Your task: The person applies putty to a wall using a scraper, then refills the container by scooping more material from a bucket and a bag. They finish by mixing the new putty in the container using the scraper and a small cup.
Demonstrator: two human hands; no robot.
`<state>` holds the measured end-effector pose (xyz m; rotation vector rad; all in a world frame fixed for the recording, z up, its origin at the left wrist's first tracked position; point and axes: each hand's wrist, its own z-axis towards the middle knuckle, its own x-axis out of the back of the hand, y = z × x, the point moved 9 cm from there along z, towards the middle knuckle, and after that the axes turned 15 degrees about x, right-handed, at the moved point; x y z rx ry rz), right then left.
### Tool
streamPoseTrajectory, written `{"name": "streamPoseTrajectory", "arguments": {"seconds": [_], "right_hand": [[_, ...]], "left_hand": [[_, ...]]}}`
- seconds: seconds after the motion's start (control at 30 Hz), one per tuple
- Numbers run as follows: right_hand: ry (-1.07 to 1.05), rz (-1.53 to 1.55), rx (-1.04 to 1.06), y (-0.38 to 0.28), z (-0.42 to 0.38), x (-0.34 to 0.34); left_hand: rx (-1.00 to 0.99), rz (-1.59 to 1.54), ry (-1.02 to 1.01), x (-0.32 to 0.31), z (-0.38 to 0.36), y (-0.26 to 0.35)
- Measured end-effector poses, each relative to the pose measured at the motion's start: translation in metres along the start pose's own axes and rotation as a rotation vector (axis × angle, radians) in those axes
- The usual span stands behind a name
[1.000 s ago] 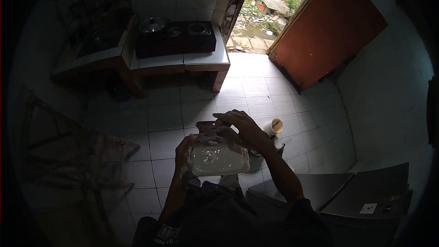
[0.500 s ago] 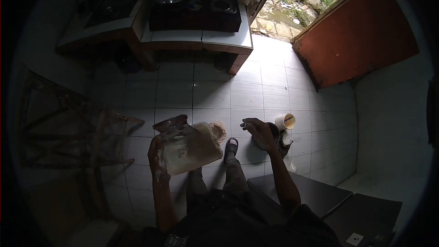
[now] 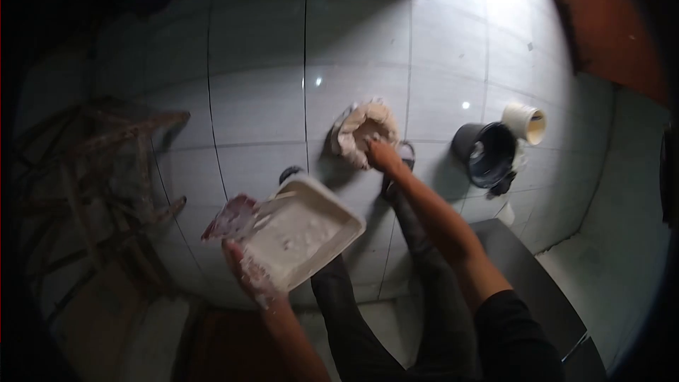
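My left hand [image 3: 251, 272], smeared with white paste, holds a pale rectangular tray [image 3: 343, 230] at its left side. White wet material [image 3: 300, 230] lies in the tray. A reddish, paste-smeared piece [image 3: 233, 218] rests at the tray's upper left, beside my left fingers. My right hand [image 3: 382, 155] reaches down into an open bag [image 3: 348, 131] with a rolled rim, which stands on the floor in front of my feet. Its fingertips are inside the bag opening, and what they touch is too small to make out.
A black bucket [image 3: 467, 143] and a cream-coloured pail [image 3: 520, 122] are on the tiled floor [image 3: 262, 106] at the right. A wooden frame [image 3: 131, 131] stands at the left. Near my right arm is a dark flat surface [image 3: 527, 276]. A reddish door [image 3: 608, 21] is at the upper right.
The view has tilted down and come closer to the floor. My right hand has moved from beside the bucket into the bag. The tray now shows its inside, still in my left hand.
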<state>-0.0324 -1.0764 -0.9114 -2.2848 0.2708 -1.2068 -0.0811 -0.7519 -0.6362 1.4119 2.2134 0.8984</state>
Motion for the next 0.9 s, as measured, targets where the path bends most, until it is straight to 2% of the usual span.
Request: {"name": "streamPoseTrajectory", "arguments": {"seconds": [0.07,0.1,0.13,0.2,0.27,0.33,0.4,0.53,0.6,0.63,0.67,0.73,0.83,0.9], "right_hand": [[-0.052,-0.252,0.184,0.039,0.029,-0.077],[0.004,-0.34,0.038,0.03,0.027,-0.052],[-0.165,-0.256,-0.105,0.045,0.034,-0.061],[-0.108,-0.248,-0.141,0.061,0.037,-0.072],[-0.084,-0.27,-0.172,0.062,0.042,-0.076],[-0.048,-0.344,-0.101,0.048,0.037,-0.076],[0.005,-0.42,-0.026,0.042,0.039,-0.072],[-0.091,-0.397,-0.132,0.072,0.053,-0.09],[-0.193,-0.251,-0.293,0.099,0.061,-0.106],[0.014,-0.3,-0.265,0.108,0.066,-0.106],[0.013,-0.223,-0.353,0.079,0.047,-0.085],[0.001,-0.102,-0.546,0.083,0.042,-0.082],[-0.085,-0.078,-0.627,0.088,0.045,-0.089],[-0.073,-0.105,-0.589,0.084,0.041,-0.087]], "left_hand": [[0.058,-0.233,0.07,-0.036,0.018,-0.03],[0.098,-0.287,0.018,-0.044,0.033,-0.054],[0.143,-0.345,-0.036,-0.049,0.044,-0.076],[0.204,-0.345,-0.023,-0.056,0.058,-0.102],[0.26,-0.454,-0.111,-0.068,0.071,-0.12],[0.259,-0.455,-0.092,-0.06,0.082,-0.135],[0.243,-0.467,-0.122,-0.059,0.091,-0.139],[0.288,-0.433,-0.068,-0.055,0.122,-0.161],[0.24,-0.386,-0.038,-0.053,0.14,-0.169],[0.25,-0.389,-0.056,-0.056,0.148,-0.173],[0.21,-0.384,-0.039,-0.041,0.113,-0.146],[0.198,-0.37,-0.035,-0.041,0.105,-0.139],[0.211,-0.328,-0.012,-0.038,0.108,-0.139],[0.205,-0.275,-0.03,-0.041,0.097,-0.124]]}}
